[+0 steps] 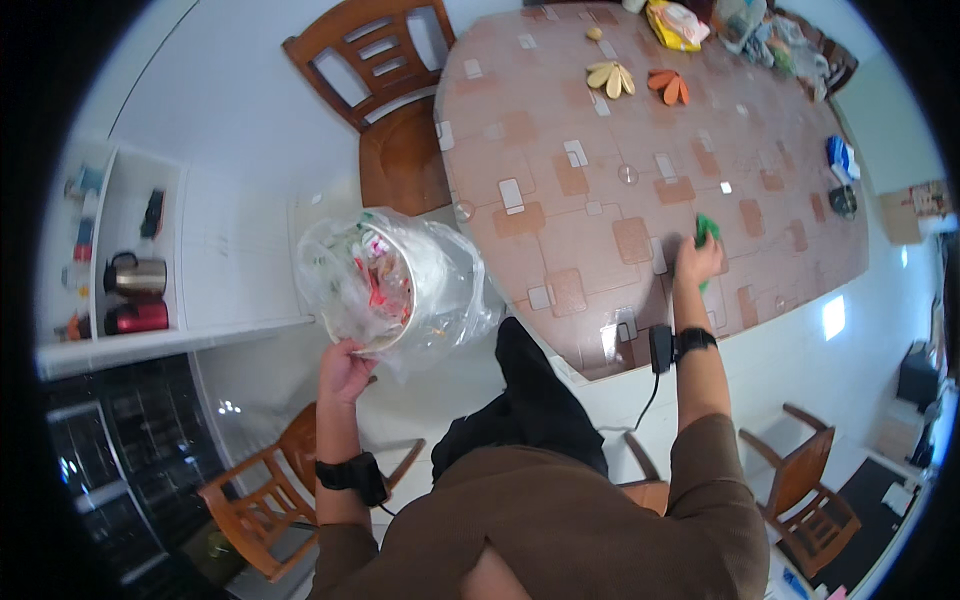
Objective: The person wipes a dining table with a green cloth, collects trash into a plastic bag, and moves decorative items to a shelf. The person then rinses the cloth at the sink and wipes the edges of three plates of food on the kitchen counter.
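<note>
My left hand (347,371) grips the near rim of a white trash bin (442,277), which is lined with a clear plastic bag (469,289) and tilted so that its mouth faces left. Inside lie crumpled wrappers and red scraps (375,281). Over the dining table (525,247), with its patterned brown top, my right hand (699,262) is closed on a green cloth or crumpled wrapper (706,227); which of the two I cannot tell. Some of the green thing sticks out beyond my fingers and a bit shows below the hand.
At the table's far side are a yellow petal-shaped mat (611,79), an orange one (670,86), a yellow packet (675,26) and plastic bags (780,45). A blue-and-white pack (843,160) lies at the right edge. Wooden chairs (409,165) stand around; a shelf (180,255) holds flasks at left.
</note>
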`<state>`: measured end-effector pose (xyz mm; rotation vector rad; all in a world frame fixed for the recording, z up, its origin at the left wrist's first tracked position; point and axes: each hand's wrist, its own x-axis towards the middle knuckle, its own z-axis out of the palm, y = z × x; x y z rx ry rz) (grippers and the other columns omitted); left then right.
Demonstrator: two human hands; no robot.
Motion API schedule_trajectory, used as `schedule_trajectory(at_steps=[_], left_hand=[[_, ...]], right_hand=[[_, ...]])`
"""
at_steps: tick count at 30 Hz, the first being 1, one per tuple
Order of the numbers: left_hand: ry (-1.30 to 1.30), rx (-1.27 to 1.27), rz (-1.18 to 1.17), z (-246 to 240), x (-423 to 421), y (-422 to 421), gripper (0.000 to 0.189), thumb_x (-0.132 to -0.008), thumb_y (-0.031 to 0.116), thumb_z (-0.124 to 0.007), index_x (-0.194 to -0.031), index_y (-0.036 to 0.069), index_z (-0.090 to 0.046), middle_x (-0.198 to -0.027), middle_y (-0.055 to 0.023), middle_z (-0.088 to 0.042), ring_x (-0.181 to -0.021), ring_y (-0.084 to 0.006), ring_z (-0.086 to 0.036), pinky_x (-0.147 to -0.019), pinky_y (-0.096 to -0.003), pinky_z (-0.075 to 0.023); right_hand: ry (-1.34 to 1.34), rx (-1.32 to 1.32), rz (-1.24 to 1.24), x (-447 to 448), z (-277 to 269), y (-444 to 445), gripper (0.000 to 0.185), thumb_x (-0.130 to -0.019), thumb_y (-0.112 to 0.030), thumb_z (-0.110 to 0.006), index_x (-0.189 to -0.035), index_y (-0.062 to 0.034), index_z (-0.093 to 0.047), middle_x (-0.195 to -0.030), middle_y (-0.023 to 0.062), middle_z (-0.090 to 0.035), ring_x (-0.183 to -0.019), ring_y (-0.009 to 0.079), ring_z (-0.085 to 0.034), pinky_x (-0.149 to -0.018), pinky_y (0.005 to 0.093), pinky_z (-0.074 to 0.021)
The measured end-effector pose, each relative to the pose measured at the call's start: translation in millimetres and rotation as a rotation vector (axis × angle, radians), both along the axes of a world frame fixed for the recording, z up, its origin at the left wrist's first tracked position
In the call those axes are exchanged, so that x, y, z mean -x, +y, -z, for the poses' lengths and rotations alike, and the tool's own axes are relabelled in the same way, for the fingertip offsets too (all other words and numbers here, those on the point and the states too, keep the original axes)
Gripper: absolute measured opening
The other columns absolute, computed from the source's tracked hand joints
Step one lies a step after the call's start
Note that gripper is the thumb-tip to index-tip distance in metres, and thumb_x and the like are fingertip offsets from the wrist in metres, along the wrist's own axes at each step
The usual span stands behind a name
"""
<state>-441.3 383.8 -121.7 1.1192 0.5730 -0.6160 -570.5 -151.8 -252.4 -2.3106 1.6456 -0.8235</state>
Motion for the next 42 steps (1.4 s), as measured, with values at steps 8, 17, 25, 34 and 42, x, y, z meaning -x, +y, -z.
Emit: schedule_trajectory(at_steps=[8,17,25,34,42], left_hand=[[-0.02,-0.013,0.097,-15.7,-112.6,-85.8,0.037,-0.069,-0.002,-0.038,-0.106,-0.005,-0.038,-0.095,-0.0148,-0.052,-0.079,-0.0253,-0.057,-0.062,-0.0334,-0.0526],[0.01,-0.096,0.426,-20.3,-195.5,-146.5,0.041,-0.07,-0.002,-0.037,-0.111,-0.005,-0.035,-0.103,-0.0165,-0.048,-0.086,-0.0276,-0.055,-0.071,-0.0372,-0.0502],[0.011,-0.125,0.492,-20.0,-218.4,-165.5,0.044,-0.07,-0.002,-0.039,-0.114,-0.004,-0.034,-0.106,-0.0174,-0.046,-0.09,-0.0291,-0.053,-0.073,-0.039,-0.0489],[-0.011,-0.063,0.521,-12.1,-252.8,-145.6,0.05,-0.068,-0.003,-0.041,-0.117,-0.002,-0.032,-0.11,-0.0168,-0.045,-0.092,-0.0287,-0.052,-0.073,-0.0392,-0.0488],[-0.037,-0.078,0.457,-13.0,-293.0,-99.9,0.046,-0.073,-0.004,-0.038,-0.118,-0.001,-0.032,-0.109,-0.0168,-0.046,-0.093,-0.0294,-0.052,-0.073,-0.0406,-0.0486]], right_hand=[[-0.256,-0.308,-0.868,-100.1,-16.2,140.2,0.025,-0.055,0.0,-0.051,-0.077,-0.0066,-0.06,-0.089,0.0132,-0.057,-0.086,0.03,-0.051,-0.08,0.0365,-0.0393],[-0.825,-1.077,-0.189,5.5,-40.4,59.8,0.033,-0.06,0.01,-0.042,-0.084,-0.0049,-0.06,-0.088,0.0045,-0.058,-0.082,0.0132,-0.053,-0.071,0.0238,-0.0426],[-0.246,-0.271,0.501,81.9,-12.5,-26.5,0.039,-0.07,-0.014,-0.051,-0.106,0.0005,-0.05,-0.104,0.0181,-0.05,-0.097,0.029,-0.047,-0.085,0.0369,-0.0361],[-0.095,-0.29,0.224,-147.0,10.5,-5.8,0.055,-0.066,-0.02,-0.054,-0.116,-0.0046,-0.042,-0.119,0.0194,-0.035,-0.109,0.0343,-0.032,-0.092,0.041,-0.025],[-0.135,-0.358,0.1,-303.2,-3.3,35.4,0.054,-0.065,-0.022,-0.056,-0.116,-0.0058,-0.043,-0.119,0.0148,-0.035,-0.11,0.0325,-0.029,-0.093,0.0393,-0.0235]])
